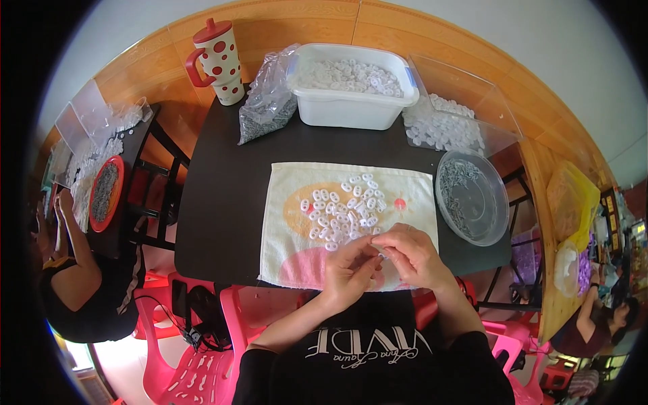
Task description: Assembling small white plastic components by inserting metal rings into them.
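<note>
My left hand (349, 268) and my right hand (413, 252) meet over the near edge of a patterned towel (283, 229). Both have their fingers pinched together, tip against tip. Whatever they hold is small and mostly covered by the fingers; a whitish bit shows between them, too little to name. Just beyond the fingertips lies a loose pile of small white oval plastic pieces (342, 219), each with two holes. To the right of the towel stands a round clear tub (487, 210) holding small grey metal parts (459, 185).
At the back stand a red-dotted tumbler (223, 64), a plastic bag (268, 111) of grey parts, a white bin (347, 108) of white pieces, and a tipped clear box (445, 125) spilling white discs. Another person (91, 270) sits left beside a red tray (116, 196); others are at right.
</note>
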Demonstrator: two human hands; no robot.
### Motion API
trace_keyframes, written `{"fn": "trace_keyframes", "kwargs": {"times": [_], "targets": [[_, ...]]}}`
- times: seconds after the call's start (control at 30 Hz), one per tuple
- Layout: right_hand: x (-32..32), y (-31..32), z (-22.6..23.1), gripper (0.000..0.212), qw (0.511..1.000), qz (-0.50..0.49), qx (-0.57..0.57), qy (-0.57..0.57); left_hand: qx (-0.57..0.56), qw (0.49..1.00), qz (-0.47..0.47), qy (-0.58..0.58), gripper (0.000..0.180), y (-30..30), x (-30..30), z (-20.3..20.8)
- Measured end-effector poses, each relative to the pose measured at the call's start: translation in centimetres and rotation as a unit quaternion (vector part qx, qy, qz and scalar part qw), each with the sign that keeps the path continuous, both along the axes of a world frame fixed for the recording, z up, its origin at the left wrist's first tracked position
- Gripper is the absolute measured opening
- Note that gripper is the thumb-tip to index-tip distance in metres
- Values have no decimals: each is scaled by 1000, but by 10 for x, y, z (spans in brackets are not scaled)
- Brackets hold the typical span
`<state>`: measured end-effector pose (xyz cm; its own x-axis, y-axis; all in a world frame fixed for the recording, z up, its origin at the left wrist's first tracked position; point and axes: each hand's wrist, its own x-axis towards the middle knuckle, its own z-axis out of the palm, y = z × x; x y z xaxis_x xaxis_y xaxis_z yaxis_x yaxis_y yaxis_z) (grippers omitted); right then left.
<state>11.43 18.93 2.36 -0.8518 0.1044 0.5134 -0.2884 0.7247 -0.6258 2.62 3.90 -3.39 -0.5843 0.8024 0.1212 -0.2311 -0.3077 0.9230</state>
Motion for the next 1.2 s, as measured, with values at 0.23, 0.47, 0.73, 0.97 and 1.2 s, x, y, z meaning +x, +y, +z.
{"fn": "trace_keyframes", "kwargs": {"times": [0.23,0.47,0.73,0.97,1.2], "targets": [[9,0,-2,24,998,-31,-42,-25,-4,999,1,-34,40,-1,1,1],[26,47,20,17,972,-225,-72,-4,61,997,37,11,34,0,0,-10],[-18,32,6,18,964,-145,191,-117,41,994,-3,104,29,-1,-4,-10],[-21,42,-2,20,951,-153,190,-190,29,995,5,98,28,-1,-4,-10],[-4,43,-4,18,965,-166,61,-195,48,997,-3,53,30,-2,-2,-10]]}}
